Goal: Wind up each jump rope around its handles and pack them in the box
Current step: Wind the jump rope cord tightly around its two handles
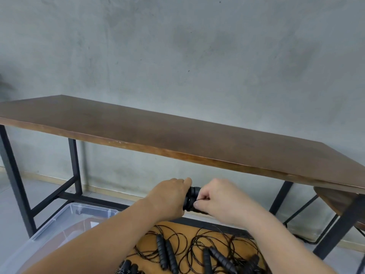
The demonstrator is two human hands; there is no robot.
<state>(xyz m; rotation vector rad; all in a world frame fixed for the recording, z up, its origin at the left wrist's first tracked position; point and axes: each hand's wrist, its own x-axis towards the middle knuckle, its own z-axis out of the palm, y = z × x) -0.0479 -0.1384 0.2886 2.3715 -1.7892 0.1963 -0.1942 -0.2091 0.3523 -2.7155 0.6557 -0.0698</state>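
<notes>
You find no text, label, brand, number or sign you can read anywhere in this view, on any surface or object.

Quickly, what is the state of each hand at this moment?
Left hand: gripping the black jump rope handles.
Right hand: pinching the thin black cord at those handles.

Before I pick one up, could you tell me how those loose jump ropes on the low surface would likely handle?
The loose jump ropes lie in thin tangled loops, so the cord probably flops and snags neighbouring ropes. Their round black handles could roll if nudged.
</notes>
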